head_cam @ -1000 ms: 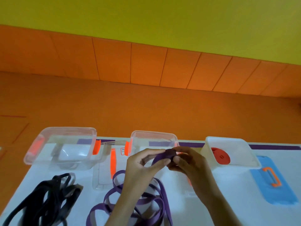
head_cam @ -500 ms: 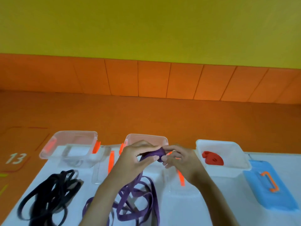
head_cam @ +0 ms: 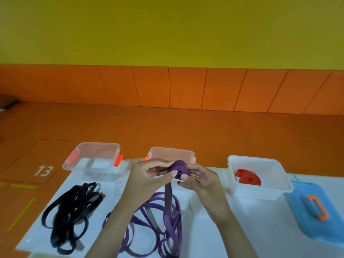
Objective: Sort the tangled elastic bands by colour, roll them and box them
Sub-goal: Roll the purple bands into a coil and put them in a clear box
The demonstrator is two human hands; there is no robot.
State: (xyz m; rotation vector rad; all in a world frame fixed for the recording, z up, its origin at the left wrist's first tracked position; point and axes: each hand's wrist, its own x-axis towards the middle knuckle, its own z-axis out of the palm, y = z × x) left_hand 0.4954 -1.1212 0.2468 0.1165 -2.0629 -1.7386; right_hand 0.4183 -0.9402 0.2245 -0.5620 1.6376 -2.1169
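Readable: 13 (head_cam: 43, 170), white slanted digits, painted on orange floor (head_cam: 167, 131). Well left of left hand (head_cam: 149, 175), roughly level with it in view, past clear box (head_cam: 93, 161) with orange clips. Just off far left corner of white table (head_cam: 242, 220). Set inside faint rounded outline (head_cam: 55, 140) marked on floor, toward its lower right part. Digits small yet legible, tilted to right

Your left hand (head_cam: 149, 175): raised at centre, fingers curled, thumb and forefinger pinching the purple roll (head_cam: 179, 167). Your right hand (head_cam: 201, 179): opposite, curled fingertips gripping the same roll's other side. Left forearm (head_cam: 115, 226) and right forearm (head_cam: 229, 228): bare, converging upward.
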